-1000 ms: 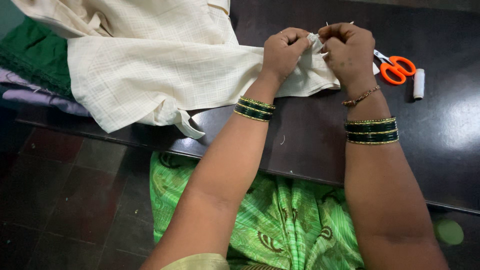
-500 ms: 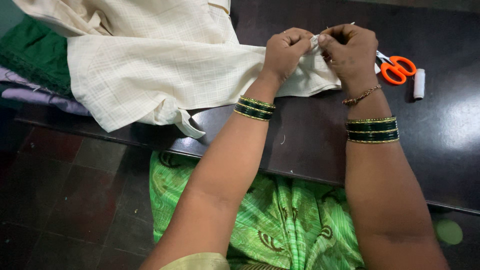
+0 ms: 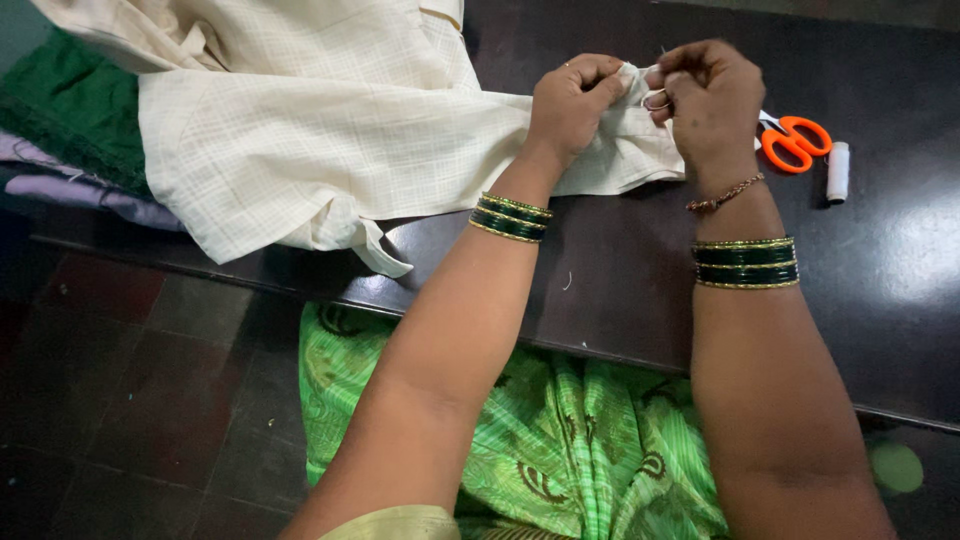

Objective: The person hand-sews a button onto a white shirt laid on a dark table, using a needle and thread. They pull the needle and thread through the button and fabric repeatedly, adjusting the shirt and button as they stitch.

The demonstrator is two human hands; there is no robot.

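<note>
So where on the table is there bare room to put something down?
The dark table is bare between the two forearms, below the cream garment, and again right of the right hand, below the orange scissors and white spool. The left side is crowded with cloth; the left hand pinches it.

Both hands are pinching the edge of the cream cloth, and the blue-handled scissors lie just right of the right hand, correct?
Not quite: the scissors have orange handles, as the head view shows. Otherwise yes: left hand and right hand pinch the cream cloth.

One cream garment (image 3: 330, 130), one orange scissors (image 3: 795, 140), one white spool (image 3: 837, 171).
</note>
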